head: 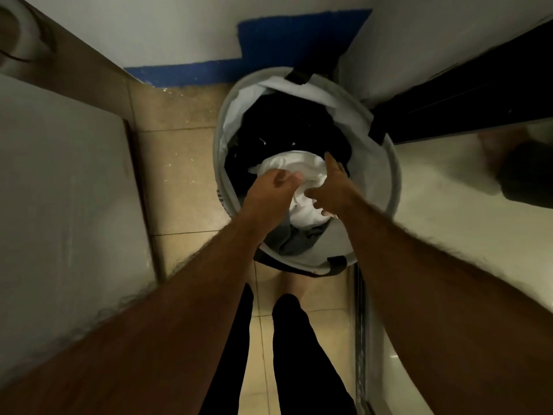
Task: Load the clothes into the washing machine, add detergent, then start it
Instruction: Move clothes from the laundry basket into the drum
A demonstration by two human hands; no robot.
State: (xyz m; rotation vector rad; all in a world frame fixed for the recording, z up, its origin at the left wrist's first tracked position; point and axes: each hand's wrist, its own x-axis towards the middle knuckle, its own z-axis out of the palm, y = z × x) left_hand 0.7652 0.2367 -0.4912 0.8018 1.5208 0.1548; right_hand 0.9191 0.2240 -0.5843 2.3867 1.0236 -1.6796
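**Both hands in the laundry basket**

A round grey laundry basket (395, 187) stands on the tiled floor (176, 163), close to the wall with the blue strip (299, 40). Inside lie dark clothes (287, 127) toward the far rim, a white garment (302, 172) in the middle and a grey piece (299, 235) at the near rim. The left hand (269, 190) has its fingers curled, pinching the white garment at its left side. The right hand (332, 187) rests on the garment's right side with its fingers spread wide; whether it grips the cloth cannot be told. A white appliance (59, 175) stands beside the floor's left edge.
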